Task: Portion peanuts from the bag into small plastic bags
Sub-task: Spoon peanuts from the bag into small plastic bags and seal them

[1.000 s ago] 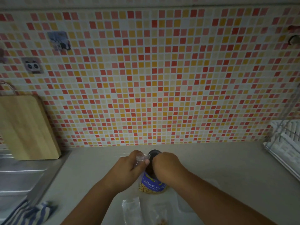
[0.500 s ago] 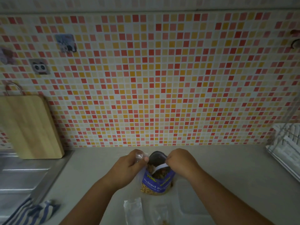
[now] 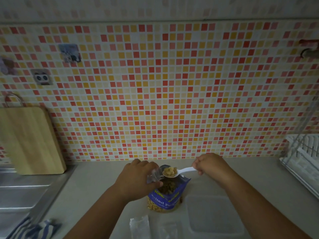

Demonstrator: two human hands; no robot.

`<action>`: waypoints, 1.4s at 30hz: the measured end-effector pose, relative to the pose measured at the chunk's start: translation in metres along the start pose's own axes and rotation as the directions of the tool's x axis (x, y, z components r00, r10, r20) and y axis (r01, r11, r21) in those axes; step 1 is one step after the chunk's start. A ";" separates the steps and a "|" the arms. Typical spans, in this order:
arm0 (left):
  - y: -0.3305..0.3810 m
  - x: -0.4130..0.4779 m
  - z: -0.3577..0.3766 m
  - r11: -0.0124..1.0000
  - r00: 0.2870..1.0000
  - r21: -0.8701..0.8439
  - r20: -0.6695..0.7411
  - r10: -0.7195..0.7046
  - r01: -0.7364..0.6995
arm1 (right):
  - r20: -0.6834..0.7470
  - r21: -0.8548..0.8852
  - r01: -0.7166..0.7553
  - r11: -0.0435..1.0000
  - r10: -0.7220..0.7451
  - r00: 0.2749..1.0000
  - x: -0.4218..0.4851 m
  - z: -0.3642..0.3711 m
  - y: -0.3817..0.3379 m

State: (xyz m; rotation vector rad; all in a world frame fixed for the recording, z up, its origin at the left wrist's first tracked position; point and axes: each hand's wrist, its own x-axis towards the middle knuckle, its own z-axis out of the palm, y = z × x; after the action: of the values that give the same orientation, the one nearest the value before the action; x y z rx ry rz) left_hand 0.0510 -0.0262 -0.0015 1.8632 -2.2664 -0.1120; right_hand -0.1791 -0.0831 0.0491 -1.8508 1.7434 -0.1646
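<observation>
One peanut bag (image 3: 164,200), one spoon (image 3: 183,170), one cutting board (image 3: 29,142), perhaps three small plastic bags (image 3: 139,226).

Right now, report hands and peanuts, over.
Left hand grips small clear bag beside peanut bag. Right hand holds white spoon, heaped with peanuts, over its open mouth. Nothing between white spoon and small clear bag.
</observation>
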 end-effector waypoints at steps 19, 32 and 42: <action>0.020 0.014 0.019 0.998 0.999 0.052 0.029 0.029 -0.031 | 0.019 -0.335 0.337 0.880 -0.351 0.936 -0.006 0.002 -0.047; 0.010 0.011 -0.001 0.933 0.996 -0.347 0.052 -0.079 0.092 | 0.031 -0.753 0.307 0.582 -0.435 0.900 -0.033 -0.003 -0.059; 0.006 0.003 0.007 0.874 0.993 -0.474 0.084 -0.079 0.110 | 0.109 -0.594 0.147 0.791 -0.101 0.989 0.017 0.098 -0.052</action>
State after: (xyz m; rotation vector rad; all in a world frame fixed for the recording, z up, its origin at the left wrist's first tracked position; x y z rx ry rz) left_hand 0.0432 -0.0282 -0.0068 1.7114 -1.9427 -0.6888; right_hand -0.0854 -0.0684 -0.0110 -2.3819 1.7457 0.4622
